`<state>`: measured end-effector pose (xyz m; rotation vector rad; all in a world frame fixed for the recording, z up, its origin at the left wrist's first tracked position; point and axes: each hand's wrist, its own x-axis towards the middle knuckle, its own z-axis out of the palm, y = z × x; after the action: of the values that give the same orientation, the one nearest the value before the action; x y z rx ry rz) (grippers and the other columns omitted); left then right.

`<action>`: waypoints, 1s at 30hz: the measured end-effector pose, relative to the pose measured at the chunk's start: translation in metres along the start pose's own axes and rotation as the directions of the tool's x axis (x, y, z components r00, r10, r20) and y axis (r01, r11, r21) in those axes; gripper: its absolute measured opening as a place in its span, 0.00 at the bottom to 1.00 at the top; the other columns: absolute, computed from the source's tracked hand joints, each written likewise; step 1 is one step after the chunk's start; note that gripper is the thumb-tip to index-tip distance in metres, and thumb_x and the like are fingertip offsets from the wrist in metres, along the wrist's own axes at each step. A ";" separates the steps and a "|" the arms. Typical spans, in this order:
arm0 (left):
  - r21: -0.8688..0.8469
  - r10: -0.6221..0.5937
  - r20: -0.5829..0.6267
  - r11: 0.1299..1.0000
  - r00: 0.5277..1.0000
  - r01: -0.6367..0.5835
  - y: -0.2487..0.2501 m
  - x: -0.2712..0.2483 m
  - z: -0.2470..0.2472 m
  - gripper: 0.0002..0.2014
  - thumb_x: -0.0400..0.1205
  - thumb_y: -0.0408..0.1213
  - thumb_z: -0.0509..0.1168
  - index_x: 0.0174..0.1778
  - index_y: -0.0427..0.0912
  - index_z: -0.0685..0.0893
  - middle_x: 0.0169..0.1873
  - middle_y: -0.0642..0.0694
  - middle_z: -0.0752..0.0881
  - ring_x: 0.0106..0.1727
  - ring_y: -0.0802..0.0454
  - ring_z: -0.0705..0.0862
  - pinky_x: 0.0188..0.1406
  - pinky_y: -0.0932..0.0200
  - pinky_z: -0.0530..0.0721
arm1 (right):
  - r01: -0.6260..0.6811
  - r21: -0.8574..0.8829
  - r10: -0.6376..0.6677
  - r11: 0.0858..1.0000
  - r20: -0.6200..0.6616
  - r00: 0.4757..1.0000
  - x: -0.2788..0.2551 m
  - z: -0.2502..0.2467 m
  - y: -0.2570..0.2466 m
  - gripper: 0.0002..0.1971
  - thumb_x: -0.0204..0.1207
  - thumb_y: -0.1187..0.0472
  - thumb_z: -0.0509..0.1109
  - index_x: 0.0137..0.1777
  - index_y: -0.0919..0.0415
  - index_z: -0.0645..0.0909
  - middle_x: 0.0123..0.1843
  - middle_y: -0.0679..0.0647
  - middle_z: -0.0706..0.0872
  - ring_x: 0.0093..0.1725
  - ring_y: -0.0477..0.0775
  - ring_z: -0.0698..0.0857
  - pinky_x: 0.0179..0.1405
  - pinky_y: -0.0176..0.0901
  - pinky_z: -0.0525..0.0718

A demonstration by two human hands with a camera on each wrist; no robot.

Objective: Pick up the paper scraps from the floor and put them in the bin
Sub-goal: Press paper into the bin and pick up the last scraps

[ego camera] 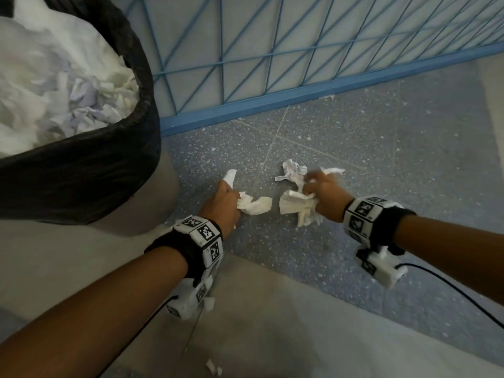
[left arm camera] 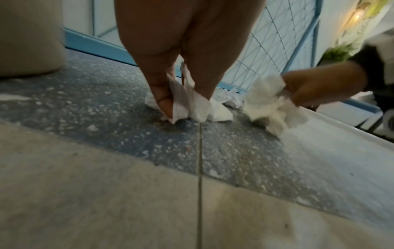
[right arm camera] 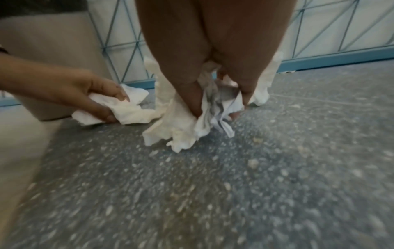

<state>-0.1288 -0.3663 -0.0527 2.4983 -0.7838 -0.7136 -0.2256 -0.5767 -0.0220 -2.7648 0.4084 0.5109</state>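
scraps: white paper scraps (ego camera: 293, 171) on the floor (ego camera: 381, 148), right of the bin (ego camera: 81, 170)
left hand (ego camera: 222, 201): clenched round a crumpled wad
right hand (ego camera: 324, 192): gripping a bunch
progress: bin already holds paper; held scraps and loose ones still to bin

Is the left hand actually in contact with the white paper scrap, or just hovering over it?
Touching. The right wrist view shows the left hand with thumb and fingers curled round the paper scrap; the left wrist view shows the fingers pinching it.
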 end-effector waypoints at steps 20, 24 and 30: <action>-0.143 0.164 -0.091 0.974 0.982 -0.176 0.003 -0.078 -0.040 0.13 0.80 0.33 0.65 0.60 0.40 0.77 0.58 0.41 0.82 0.58 0.44 0.82 0.59 0.44 0.82 | -0.240 -0.105 0.248 0.965 0.072 0.966 0.043 -0.043 -0.068 0.23 0.78 0.67 0.63 0.73 0.70 0.67 0.75 0.67 0.72 0.74 0.65 0.72 0.72 0.49 0.70; -0.231 0.257 -0.199 0.926 0.946 -0.300 0.028 -0.102 -0.072 0.10 0.79 0.34 0.65 0.56 0.40 0.77 0.57 0.43 0.81 0.55 0.45 0.82 0.56 0.45 0.82 | -0.056 0.086 0.071 0.995 -0.189 0.979 0.031 -0.085 -0.096 0.17 0.77 0.67 0.65 0.64 0.71 0.76 0.67 0.70 0.80 0.68 0.67 0.78 0.65 0.51 0.74; -0.100 0.445 -0.567 0.798 0.693 -0.594 0.074 -0.154 -0.170 0.10 0.78 0.33 0.67 0.53 0.37 0.79 0.50 0.47 0.81 0.51 0.55 0.79 0.50 0.66 0.74 | 0.331 0.066 -0.238 0.941 -0.564 0.790 -0.016 -0.200 -0.193 0.20 0.69 0.59 0.65 0.50 0.79 0.81 0.53 0.77 0.85 0.57 0.71 0.83 0.49 0.49 0.75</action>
<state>-0.1687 -0.2861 0.1711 1.9058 -1.0330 0.0702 -0.1171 -0.4645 0.2079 -2.6964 0.1285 -0.3958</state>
